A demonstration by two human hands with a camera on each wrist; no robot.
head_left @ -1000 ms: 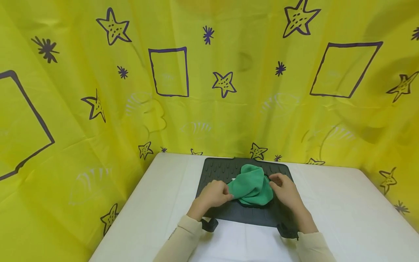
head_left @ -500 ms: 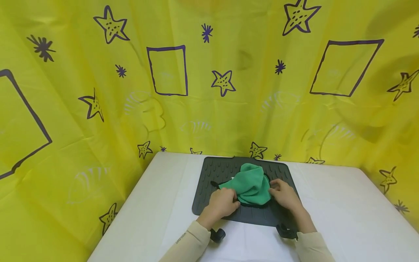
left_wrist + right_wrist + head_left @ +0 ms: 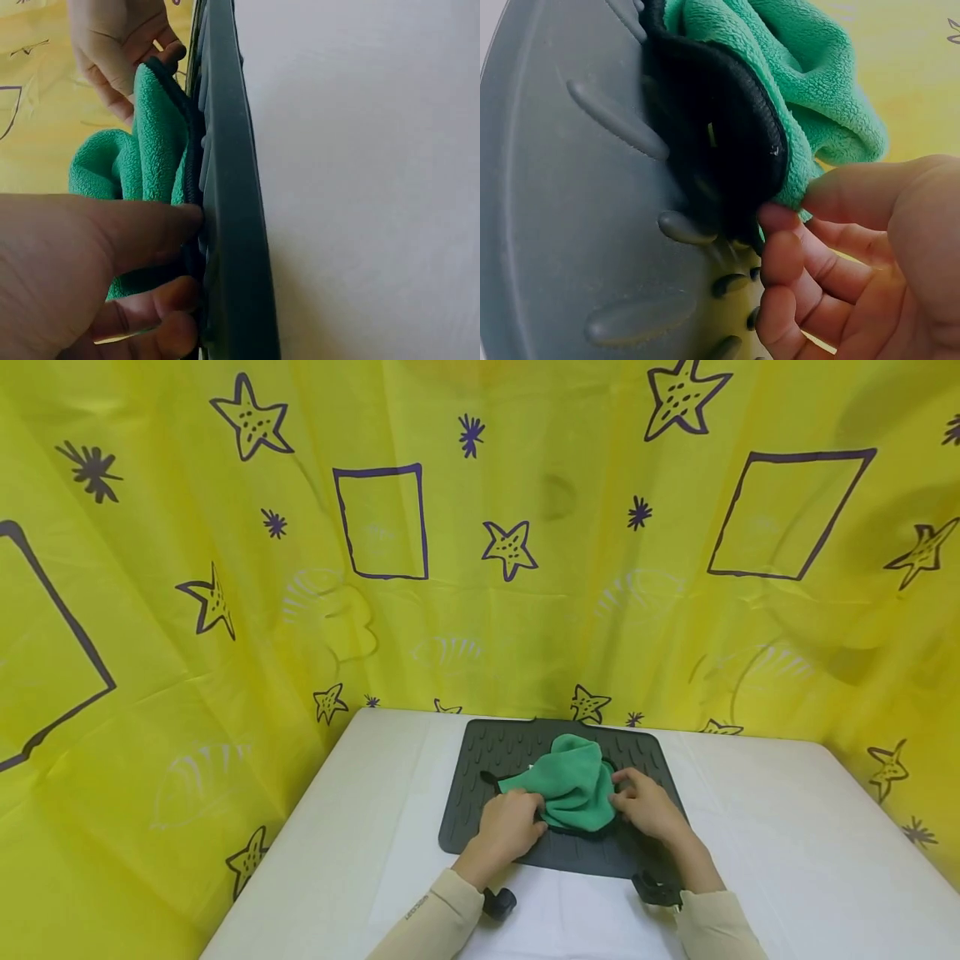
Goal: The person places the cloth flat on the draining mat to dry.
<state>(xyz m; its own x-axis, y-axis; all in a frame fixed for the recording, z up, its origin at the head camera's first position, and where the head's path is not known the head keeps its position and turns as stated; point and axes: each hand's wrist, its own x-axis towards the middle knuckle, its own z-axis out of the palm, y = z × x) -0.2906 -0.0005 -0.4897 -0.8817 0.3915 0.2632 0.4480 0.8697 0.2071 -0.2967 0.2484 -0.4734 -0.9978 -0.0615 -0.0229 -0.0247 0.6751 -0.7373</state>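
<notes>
Pinching the edge of the green cloth (image 3: 572,783), the thumb and index finger of the right hand (image 3: 648,806) nearly meet at the centre of the right wrist view, with the other fingers bent just below them. The left hand (image 3: 510,825) grips the near left edge of the cloth; in the left wrist view its thumb lies along the dark border (image 3: 196,154), its other fingers curl at the bottom of the frame, and the gap between is narrow. The cloth, bunched in loose folds, occupies the lower centre of the head view, between the two hands. A dark tab (image 3: 489,777) projects from its left end, and a small white tag (image 3: 530,767) shows at its upper left margin. Beneath lies a dark grey mat (image 3: 570,857) bearing raised ribs (image 3: 619,120), several of them visible at the left of the right wrist view. Black fittings (image 3: 500,904) sit at both wrists, beside the pale sleeves (image 3: 431,920) at the lower edge of the head view. The mat rests on a white table (image 3: 795,835); a yellow curtain (image 3: 480,627), printed with stars and rectangular outlines, fills the upper part of the frame
</notes>
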